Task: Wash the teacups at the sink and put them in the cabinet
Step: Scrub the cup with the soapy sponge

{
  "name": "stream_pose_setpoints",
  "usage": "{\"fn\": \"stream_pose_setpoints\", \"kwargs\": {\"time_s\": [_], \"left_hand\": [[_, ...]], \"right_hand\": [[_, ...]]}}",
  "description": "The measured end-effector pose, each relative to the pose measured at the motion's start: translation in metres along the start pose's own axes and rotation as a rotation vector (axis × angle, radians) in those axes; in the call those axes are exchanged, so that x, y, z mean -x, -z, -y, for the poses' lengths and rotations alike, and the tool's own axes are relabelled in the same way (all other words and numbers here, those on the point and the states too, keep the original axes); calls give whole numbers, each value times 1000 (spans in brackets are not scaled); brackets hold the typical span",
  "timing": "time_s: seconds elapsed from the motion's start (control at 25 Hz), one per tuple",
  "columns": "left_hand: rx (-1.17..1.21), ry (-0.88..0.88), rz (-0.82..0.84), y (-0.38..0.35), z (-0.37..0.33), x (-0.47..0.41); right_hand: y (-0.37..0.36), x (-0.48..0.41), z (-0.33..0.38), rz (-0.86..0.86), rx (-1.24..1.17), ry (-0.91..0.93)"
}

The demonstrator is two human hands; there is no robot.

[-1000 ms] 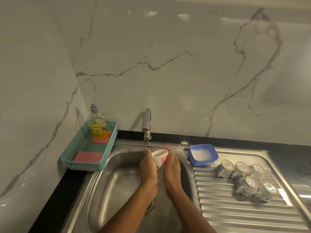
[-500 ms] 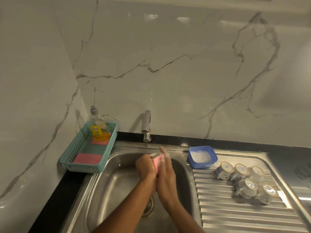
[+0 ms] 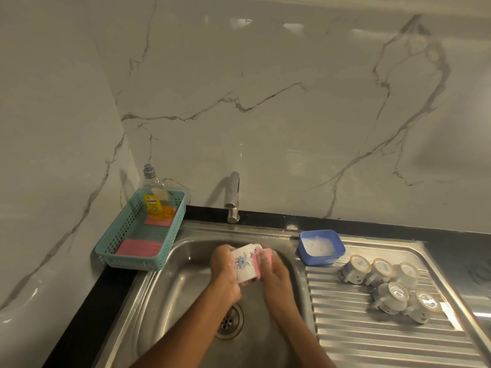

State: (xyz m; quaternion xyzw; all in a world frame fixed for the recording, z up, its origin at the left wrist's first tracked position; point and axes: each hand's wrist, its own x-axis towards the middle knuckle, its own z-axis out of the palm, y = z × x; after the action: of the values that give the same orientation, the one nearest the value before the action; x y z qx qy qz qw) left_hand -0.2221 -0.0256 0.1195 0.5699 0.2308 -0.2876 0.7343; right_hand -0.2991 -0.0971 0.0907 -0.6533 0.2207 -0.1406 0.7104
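Teacup (image 3: 244,265) now sideways against pink sponge (image 3: 258,264)

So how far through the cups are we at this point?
Done, probably: five teacups lie bottoms-up on the draining board, though I cannot tell whether they are rinsed. In hand: the left hand holds a flowered teacup over the sink while the right hand presses a pink sponge against it. Left: finishing this cup, then putting all six in the cabinet, which is not in view.
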Motion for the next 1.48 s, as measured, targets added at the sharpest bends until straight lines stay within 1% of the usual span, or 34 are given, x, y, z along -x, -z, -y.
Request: {"fn": "stream_pose_setpoints", "kwargs": {"time_s": [0.04,0.08,0.2,0.24,0.28,0.36,0.4,0.44,0.52,0.56,0.6,0.64,0.68,0.76,0.84,0.88,0.92,0.96,1.0,1.12,1.2,1.24,1.28,1.32,1.36,1.4,1.48], "left_hand": [[-7,0,2,1,0,-1],[-9,9,15,2,2,0],[-44,28,69,2,8,-2],[-39,35,66,1,7,-4],[-17,44,65,1,8,-4],[10,27,11,-1,12,-3],[13,3,-18,-2,15,-1],[9,-18,-27,-1,19,-1],[-11,-42,23,4,21,-2],[-11,-47,66,8,17,-3],[-4,-54,100,12,14,-4],[5,-62,117,14,10,-5],[-3,-76,119,15,8,-6],[-60,-101,99,13,7,-8],[-78,-137,10,9,9,-12],[-47,-146,-44,9,8,-15],[-23,-149,-86,11,5,-17],[-12,-147,-94,15,4,-21],[-33,-143,-54,20,5,-25],[-151,-80,162,36,8,-30],[-183,-35,268,40,10,-30],[-165,-19,273,39,10,-29],[-131,-3,260,36,11,-29],[-88,12,230,33,11,-30],[-31,27,204,30,14,-33],[31,36,184,27,15,-33],[151,5,135,22,17,-33]], "right_hand": [[-4,2,-5,26,27,19],[-7,0,-9,-15,57,37],[-9,-14,-11,-301,177,48],[-8,-18,-9,-334,222,33],[-7,-22,-8,-334,263,8],[-5,-30,-5,-304,311,-91],[-6,-32,-1,-276,280,-170],[-6,-34,3,-227,188,-267],[0,-33,13,-134,-101,-440],[4,-33,18,-129,-255,-492],[9,-35,20,-160,-352,-520],[11,-37,20,-199,-361,-522],[10,-38,18,-206,-285,-496],[-3,-35,14,-153,-79,-375],[-20,-23,8,-60,22,-225],[-24,-18,2,-19,50,-159],[-25,-14,-5,-10,83,-115],[-24,-13,-10,-28,130,-91],[-20,-12,-13,-63,191,-66],[-8,-14,-16,-125,334,51],[-5,-19,-11,-158,476,30],[-5,-23,-8,-200,481,-34],[-6,-25,-6,-233,403,-124],[-11,-24,-5,-238,267,-222],[-17,-19,-6,-238,133,-277],[-22,-13,-9,-241,53,-267],[-31,0,-17,-261,26,-188]]}}
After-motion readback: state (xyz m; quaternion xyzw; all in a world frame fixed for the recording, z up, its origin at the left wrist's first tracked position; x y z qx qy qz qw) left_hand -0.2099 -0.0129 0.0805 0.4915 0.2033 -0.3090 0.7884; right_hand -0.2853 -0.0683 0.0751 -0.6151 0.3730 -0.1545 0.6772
